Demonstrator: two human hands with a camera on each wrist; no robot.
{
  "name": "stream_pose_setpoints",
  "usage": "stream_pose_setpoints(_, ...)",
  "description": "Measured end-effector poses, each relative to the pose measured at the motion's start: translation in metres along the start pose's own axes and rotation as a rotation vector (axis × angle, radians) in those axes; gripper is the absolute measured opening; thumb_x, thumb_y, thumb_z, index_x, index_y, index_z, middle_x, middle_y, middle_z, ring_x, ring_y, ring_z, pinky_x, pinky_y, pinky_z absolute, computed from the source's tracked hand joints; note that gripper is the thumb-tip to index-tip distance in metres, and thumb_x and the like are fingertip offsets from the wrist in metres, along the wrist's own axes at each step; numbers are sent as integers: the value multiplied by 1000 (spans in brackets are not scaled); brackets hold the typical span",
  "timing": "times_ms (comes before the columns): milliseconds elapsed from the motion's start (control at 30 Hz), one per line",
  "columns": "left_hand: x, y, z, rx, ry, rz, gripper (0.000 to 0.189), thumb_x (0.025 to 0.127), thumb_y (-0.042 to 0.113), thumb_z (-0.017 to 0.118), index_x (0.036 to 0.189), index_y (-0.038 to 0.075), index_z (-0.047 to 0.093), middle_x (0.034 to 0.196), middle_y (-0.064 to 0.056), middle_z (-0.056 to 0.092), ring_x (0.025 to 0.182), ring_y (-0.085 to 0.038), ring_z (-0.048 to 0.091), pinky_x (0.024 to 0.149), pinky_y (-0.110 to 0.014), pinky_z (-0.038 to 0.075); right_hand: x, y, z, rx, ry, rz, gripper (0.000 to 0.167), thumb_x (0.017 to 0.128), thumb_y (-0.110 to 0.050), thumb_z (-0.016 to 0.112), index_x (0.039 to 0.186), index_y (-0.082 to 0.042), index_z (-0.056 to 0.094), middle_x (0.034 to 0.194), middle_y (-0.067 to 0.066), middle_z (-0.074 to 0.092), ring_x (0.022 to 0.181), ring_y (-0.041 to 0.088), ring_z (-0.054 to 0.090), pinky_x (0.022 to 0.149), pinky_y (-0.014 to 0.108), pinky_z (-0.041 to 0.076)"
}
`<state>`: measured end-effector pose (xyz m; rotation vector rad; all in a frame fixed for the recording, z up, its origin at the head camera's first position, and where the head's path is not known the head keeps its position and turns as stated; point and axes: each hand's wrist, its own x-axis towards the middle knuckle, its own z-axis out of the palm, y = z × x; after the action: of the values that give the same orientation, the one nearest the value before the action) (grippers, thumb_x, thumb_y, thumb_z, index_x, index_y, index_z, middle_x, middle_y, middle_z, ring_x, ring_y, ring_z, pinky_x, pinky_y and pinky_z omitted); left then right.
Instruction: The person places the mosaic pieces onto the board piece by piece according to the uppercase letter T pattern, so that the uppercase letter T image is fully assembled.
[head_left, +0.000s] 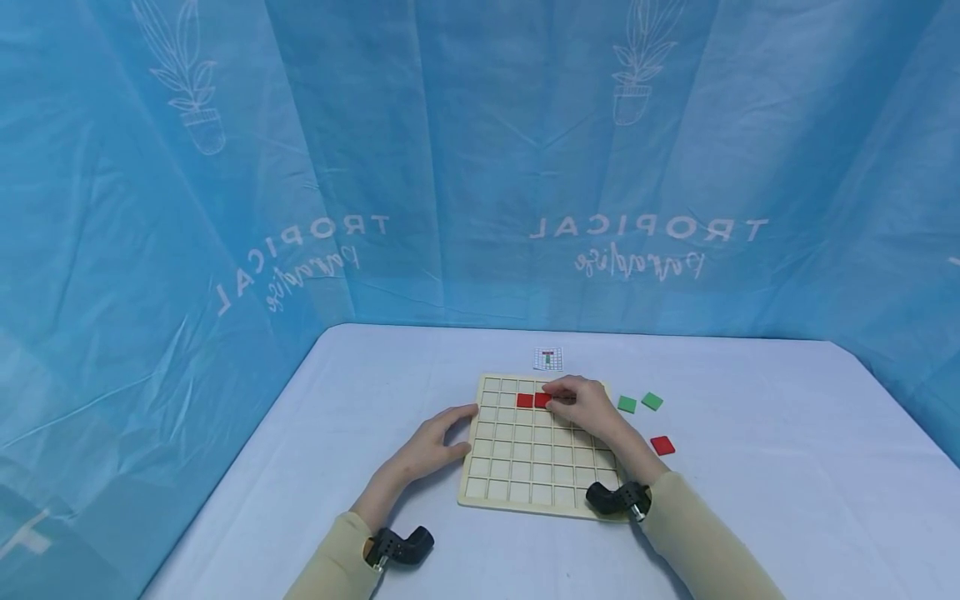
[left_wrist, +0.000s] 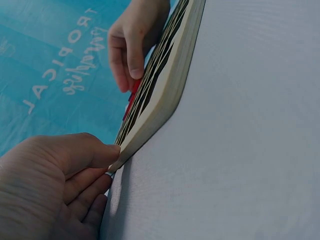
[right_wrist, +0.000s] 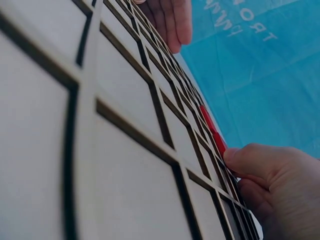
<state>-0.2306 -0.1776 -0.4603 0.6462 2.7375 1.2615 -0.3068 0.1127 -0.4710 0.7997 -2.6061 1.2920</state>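
A pale wooden grid board (head_left: 521, 471) lies on the table, its square cells framed by raised strips. My left hand (head_left: 429, 448) rests against the board's left edge, thumb and fingertips touching the rim; the thumb (left_wrist: 95, 152) shows in the left wrist view. Over the upper part of the board, my right hand (head_left: 588, 406) pinches a red square tile (head_left: 542, 401) at a cell. Directly left of it, another red tile (head_left: 524, 401) sits in a cell of the same row. The right fingers hide the cells behind them.
Right of the board lie two green tiles (head_left: 627, 404) and a loose red tile (head_left: 662, 445). Behind the board is a small printed pattern card (head_left: 548, 359) with a red and green T shape. Blue printed curtains (head_left: 480, 167) hang beyond the white table (head_left: 360, 400).
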Motion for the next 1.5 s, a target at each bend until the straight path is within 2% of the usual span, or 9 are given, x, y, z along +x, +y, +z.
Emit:
stream_pose_setpoints(400,0,3,-1,8,-9,-19,59,87,7,63,142,3,40,144,-10,41,135,-27,32,111,-44,27,-1,-3,0,-47,16,-4,26,83,-9,71,109,-4,69,100,4,67,92,19,62,79,32,54)
stream_pose_setpoints(700,1,2,-1,3,4,-10,59,87,6,64,141,3,41,143,-12,42,135,-29,33,111,-45,27,0,-5,0,-60,12,-6,27,83,-10,72,109,-4,70,100,3,67,93,19,62,79,32,55)
stream_pose_setpoints(767,1,1,-1,7,1,-9,59,87,6,64,141,2,41,143,-12,42,135,-29,33,111,-45,28,1,-7,-1,-25,11,24,27,84,-12,72,110,-5,70,102,2,67,95,20,62,80,34,55)
stream_pose_setpoints(933,0,1,0,8,-5,-11,60,87,7,64,141,2,40,143,-12,42,135,-30,33,111,-46,27,6,-17,-7,152,32,128,27,86,-18,71,112,-8,69,110,2,66,102,21,61,84,36,54)
stream_pose_setpoints(1100,0,1,0,10,-11,-17,60,87,8,64,142,3,40,144,-11,41,135,-28,32,111,-45,27,8,-32,-17,262,22,121,31,87,-21,70,114,-7,67,115,8,65,106,26,60,85,35,54)
stream_pose_setpoints(1267,0,2,0,6,-7,-8,59,88,7,63,142,3,40,144,-11,41,135,-28,32,111,-44,27,7,-42,-31,300,4,54,34,88,-17,68,118,-2,64,121,14,61,111,34,56,90,39,52)
stream_pose_setpoints(1367,0,2,-1,8,-11,-7,59,88,8,63,142,3,40,144,-11,41,135,-28,32,111,-45,27,2,-45,-44,288,12,40,34,88,-18,69,118,-2,64,121,12,61,112,32,56,92,38,51)
stream_pose_setpoints(1500,0,2,-3,5,-12,-3,59,87,7,63,142,3,40,144,-12,41,135,-29,33,111,-46,28,-11,-43,-62,241,24,74,35,86,-25,70,117,-8,65,117,7,63,112,27,57,92,39,50)
